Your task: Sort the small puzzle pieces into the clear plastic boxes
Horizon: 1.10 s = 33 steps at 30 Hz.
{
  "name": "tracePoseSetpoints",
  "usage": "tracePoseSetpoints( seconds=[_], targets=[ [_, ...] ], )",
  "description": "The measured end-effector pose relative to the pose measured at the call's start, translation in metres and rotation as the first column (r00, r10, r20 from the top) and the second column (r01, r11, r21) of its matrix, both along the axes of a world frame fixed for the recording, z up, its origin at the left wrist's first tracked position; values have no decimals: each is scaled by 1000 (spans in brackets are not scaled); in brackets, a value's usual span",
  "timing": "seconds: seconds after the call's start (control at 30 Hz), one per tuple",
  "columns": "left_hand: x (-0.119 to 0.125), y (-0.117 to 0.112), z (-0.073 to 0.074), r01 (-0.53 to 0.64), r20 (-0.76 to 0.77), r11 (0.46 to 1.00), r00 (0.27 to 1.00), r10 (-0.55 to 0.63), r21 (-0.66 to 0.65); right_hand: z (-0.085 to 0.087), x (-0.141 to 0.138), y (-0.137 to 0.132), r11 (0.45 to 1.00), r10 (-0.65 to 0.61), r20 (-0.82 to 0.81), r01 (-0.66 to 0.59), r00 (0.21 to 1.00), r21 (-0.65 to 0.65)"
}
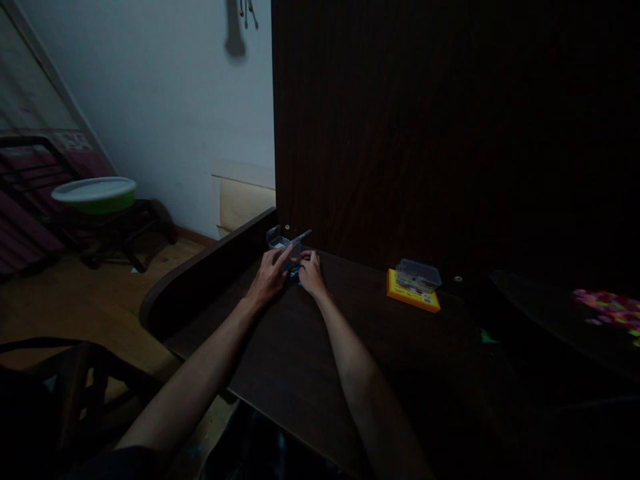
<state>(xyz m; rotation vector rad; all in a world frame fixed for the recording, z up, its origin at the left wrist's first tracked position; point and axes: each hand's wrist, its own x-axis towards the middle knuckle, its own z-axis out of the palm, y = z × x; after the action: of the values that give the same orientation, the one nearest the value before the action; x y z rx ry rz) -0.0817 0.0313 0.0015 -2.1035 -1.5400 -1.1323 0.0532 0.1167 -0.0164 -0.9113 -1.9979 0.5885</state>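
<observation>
Both my hands meet at the far left corner of a dark wooden desk [300,360]. My left hand [269,275] lies with its fingers stretched toward a small clear plastic box [280,241] with a raised lid. My right hand [311,272] is curled, fingers pressed onto a small blue and yellow thing [294,271] lying between the two hands; the dim light hides what it is. A thin light-coloured strip [301,236] sticks out above the fingertips.
A clear lidded box [418,275] sits on a yellow booklet [413,295] to the right. A tall dark panel [425,127] backs the desk. A green-rimmed basin [94,194] rests on a stand at left; a chair [75,380] is near left. Bright pink pattern [613,308] at far right.
</observation>
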Motion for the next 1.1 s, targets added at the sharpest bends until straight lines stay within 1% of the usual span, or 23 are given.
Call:
tracePoseSetpoints(
  seconds=[0.3, 0.6, 0.8, 0.9, 1.0, 1.1],
  targets=[
    [-1, 6, -5, 5, -6, 1000, 1000, -5, 21, 1, 2, -2, 996, 63, 71, -67, 996, 59],
    [0, 7, -5, 35, -9, 999, 999, -35, 8, 0, 2, -2, 996, 33, 3, -34, 999, 85],
    [-1, 8, -5, 37, -9, 999, 999, -37, 19, 1, 2, -3, 996, -25, -24, 27, 999, 85],
    [-1, 7, -4, 30, 9, 999, 999, -30, 13, 2, 3, -1, 995, -74, -37, 76, 997, 60],
    [-1, 5, -2, 4, 32, 1000, 999, -4, -8, 0, 4, 2, 992, -124, -42, 124, 991, -1],
    [-1, 5, -1, -10, 36, 1000, 999, 11, -18, -2, 5, 5, 990, -131, -18, 130, 991, -45]
  ],
)
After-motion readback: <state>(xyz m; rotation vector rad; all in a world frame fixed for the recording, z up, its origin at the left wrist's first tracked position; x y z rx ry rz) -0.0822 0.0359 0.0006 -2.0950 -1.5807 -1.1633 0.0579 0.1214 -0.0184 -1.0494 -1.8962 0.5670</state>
